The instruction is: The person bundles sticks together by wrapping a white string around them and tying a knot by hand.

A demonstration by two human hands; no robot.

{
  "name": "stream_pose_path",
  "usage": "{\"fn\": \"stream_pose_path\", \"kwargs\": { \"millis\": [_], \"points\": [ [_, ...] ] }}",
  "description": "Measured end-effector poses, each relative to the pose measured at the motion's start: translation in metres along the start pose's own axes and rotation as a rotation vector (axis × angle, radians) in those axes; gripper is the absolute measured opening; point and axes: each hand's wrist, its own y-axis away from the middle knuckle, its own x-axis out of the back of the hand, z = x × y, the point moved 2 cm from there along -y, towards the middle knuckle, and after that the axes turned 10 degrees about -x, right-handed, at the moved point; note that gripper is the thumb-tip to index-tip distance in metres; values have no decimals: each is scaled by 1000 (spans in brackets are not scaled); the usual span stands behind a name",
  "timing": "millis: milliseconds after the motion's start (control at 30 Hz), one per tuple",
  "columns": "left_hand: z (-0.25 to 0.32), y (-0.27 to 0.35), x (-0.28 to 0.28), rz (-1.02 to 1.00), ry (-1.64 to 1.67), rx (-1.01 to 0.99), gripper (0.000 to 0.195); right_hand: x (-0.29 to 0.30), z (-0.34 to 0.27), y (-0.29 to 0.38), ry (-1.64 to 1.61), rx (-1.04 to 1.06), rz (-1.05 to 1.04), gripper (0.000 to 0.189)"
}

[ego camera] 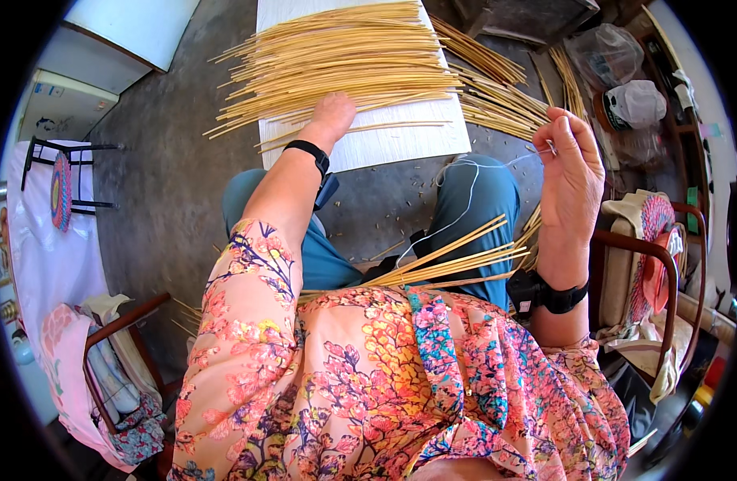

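Observation:
Rows of thin, straw-coloured plant stalks [338, 54] lie side by side on a white board [380, 147] in front of me. My left hand [335, 113] reaches onto the near edge of these stalks; its fingertips are hidden, so its grip cannot be told. One stalk [398, 125] lies apart, nearer to me. Raised at the right, my right hand [571, 144] pinches a white thread [473, 186] between thumb and fingers. The thread droops over my right knee down to a small bunch of stalks [452, 264] across my lap. Whether a needle is in those fingers is too small to tell.
More stalks [500, 99] lie right of the board. Short cut bits [377, 210] litter the grey floor [176, 144]. A wooden-armed chair [669, 270] with cloths stands at my right, a cloth-draped chair [104, 373] at my left. Plastic-wrapped containers [636, 105] stand far right.

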Motion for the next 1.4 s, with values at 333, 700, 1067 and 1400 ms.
{"fn": "stream_pose_path", "kwargs": {
  "millis": [333,700,1067,1400],
  "points": [
    [-6,4,75,175,187,-98,9,-2,27,-21,-36,-181,-134,8],
    [74,63,181,528,257,-164,17,-57,105,-13,-336,-583,-203,19],
    [106,94,167,617,472,-154,14,-60,125,-9,-345,-552,-213,11],
    [90,96,154,416,1432,308,6,-69,127,-3,-227,-464,-287,13]
  ]
}}
